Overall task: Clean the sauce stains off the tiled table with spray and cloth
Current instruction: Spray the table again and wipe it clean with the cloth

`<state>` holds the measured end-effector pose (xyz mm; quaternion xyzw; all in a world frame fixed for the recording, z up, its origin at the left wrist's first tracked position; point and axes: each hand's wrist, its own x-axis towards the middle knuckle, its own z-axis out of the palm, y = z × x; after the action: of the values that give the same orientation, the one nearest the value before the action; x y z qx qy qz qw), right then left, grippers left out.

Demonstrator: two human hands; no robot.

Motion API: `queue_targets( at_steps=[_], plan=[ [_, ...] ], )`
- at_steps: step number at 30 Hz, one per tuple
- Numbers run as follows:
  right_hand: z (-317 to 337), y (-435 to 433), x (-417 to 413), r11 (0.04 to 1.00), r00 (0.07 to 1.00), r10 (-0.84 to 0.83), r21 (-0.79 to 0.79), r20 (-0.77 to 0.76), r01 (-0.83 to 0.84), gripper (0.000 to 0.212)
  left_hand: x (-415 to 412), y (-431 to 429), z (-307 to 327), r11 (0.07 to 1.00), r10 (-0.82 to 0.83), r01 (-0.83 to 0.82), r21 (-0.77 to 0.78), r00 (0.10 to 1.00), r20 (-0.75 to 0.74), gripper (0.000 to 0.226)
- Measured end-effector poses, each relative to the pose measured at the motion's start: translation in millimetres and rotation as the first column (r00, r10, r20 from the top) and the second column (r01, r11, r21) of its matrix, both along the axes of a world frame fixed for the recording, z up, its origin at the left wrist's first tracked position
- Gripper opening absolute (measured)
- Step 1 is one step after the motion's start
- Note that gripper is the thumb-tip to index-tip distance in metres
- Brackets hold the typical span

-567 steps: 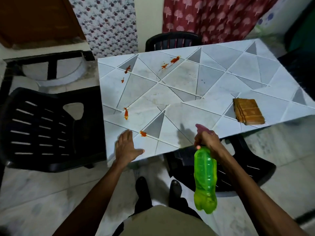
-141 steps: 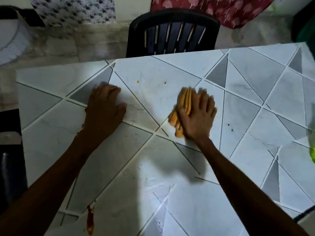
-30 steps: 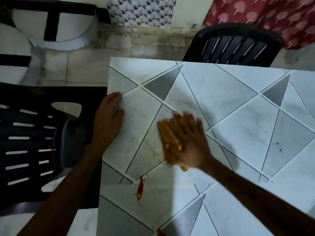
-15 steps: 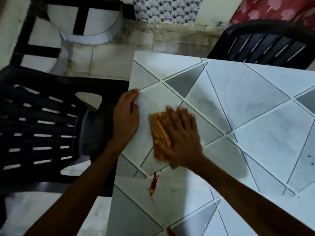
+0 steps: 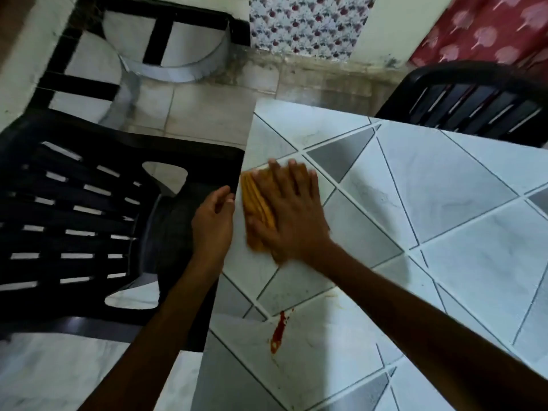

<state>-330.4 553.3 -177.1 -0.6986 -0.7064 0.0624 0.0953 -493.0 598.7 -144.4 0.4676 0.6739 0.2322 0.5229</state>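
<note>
Red sauce stain [image 5: 278, 327], a long glossy smear, lies on the near part of the tiled table [image 5: 444, 203], whose smooth white marbled slabs are set with grey triangles and thin dark joints. Farther in, by the table's left edge, a folded orange ribbed cloth [image 5: 256, 203] lies flat under the right hand [image 5: 292, 215], palm down, fingers straight and spread, pressing rather than clasping. Left hand [image 5: 212, 223] hangs just off that edge beside the cloth, fingers loosely bent, holding nothing. Black slatted plastic chair [image 5: 74, 218] at left; second black chair [image 5: 474, 99] at the far side; red patterned curtain [image 5: 489, 28] beyond.
</note>
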Motion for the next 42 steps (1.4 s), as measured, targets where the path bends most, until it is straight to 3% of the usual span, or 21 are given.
queue_targets(
  at_steps=[3, 7, 9, 12, 16, 19, 21, 26, 28, 33, 35, 38, 40, 42],
  plan=[
    [-0.9, -15.4, 33.0, 0.998, 0.997, 0.055, -0.005, 0.049, -0.055, 0.081, -14.0, -2.5, -2.3, 0.99, 0.056, -0.035, -0.136, 0.987, 0.152, 0.049],
    [4.6, 108.3, 66.2, 0.931, 0.932, -0.362, -0.054, 0.02, 0.362, 0.083, -13.4, -11.9, -7.3, 0.992, 0.006, 0.018, -0.128, 0.982, 0.189, 0.052],
    [9.1, 153.9, 50.9, 0.892, 0.894, -0.449, -0.067, -0.006, 0.447, 0.082, -14.4, -13.5, -3.8, 0.99, 0.02, 0.018, -0.141, 0.964, 0.266, 0.044],
    [5.9, 131.9, -2.1, 0.913, 0.914, -0.407, -0.01, -0.002, 0.407, 0.08, -22.4, -12.1, -1.6, 0.952, 0.224, -0.114, -0.284, 0.891, 0.395, 0.044],
    [1.3, -5.1, -80.6, 0.971, 0.971, -0.236, -0.039, -0.048, 0.234, 0.084, -36.6, -14.1, 1.1, 0.894, 0.356, -0.174, -0.413, 0.835, 0.42, 0.048],
    [4.0, -73.5, -97.2, 0.984, 0.985, -0.17, -0.067, -0.033, 0.168, 0.082, -42.5, -22.7, 6.0, 0.891, 0.326, -0.126, -0.435, 0.845, 0.423, 0.053],
    [1.9, -61.5, -71.1, 0.99, 0.992, -0.128, -0.055, -0.005, 0.128, 0.08, -43.6, -26.5, 5.8, 0.913, 0.274, -0.093, -0.396, 0.861, 0.428, 0.055],
    [2.5, 70.2, 6.3, 0.906, 0.906, -0.423, -0.012, 0.003, 0.423, 0.084, -35.7, -23.0, 2.2, 0.949, 0.15, -0.041, -0.312, 0.93, 0.335, 0.039],
    [4.5, 83.7, 2.5, 0.875, 0.875, -0.484, -0.037, -0.002, 0.483, 0.091, -29.8, -23.6, -0.8, 0.954, 0.154, -0.063, -0.293, 0.941, 0.301, 0.031],
    [7.3, -48.8, -55.1, 0.97, 0.971, -0.238, -0.053, -0.001, 0.238, 0.104, -23.1, -18.8, -8.6, 0.942, 0.238, -0.163, -0.295, 0.941, 0.24, 0.029],
    [6.4, -98.7, -65.2, 0.978, 0.98, -0.2, -0.073, -0.021, 0.198, 0.098, -16.2, -15.9, -10.9, 0.962, 0.213, -0.18, -0.205, 0.964, 0.158, 0.027],
    [0.0, -93.3, -49.1, 0.984, 0.983, -0.179, -0.018, -0.029, 0.179, 0.089, 4.6, -18.7, -3.8, 0.993, 0.081, -0.075, 0.086, 0.994, -0.069, 0.029],
    [-4.5, -49.9, -22.8, 0.972, 0.972, -0.232, 0.023, -0.021, 0.233, 0.085, 14.5, -20.9, -0.9, 0.964, -0.008, 0.047, 0.263, 0.989, -0.147, 0.032],
    [-2.2, -6.9, 20.4, 0.94, 0.939, -0.342, -0.008, -0.011, 0.342, 0.085, 19.6, -24.1, -6.8, 0.867, -0.127, 0.237, 0.438, 0.956, -0.264, 0.038]
  ],
)
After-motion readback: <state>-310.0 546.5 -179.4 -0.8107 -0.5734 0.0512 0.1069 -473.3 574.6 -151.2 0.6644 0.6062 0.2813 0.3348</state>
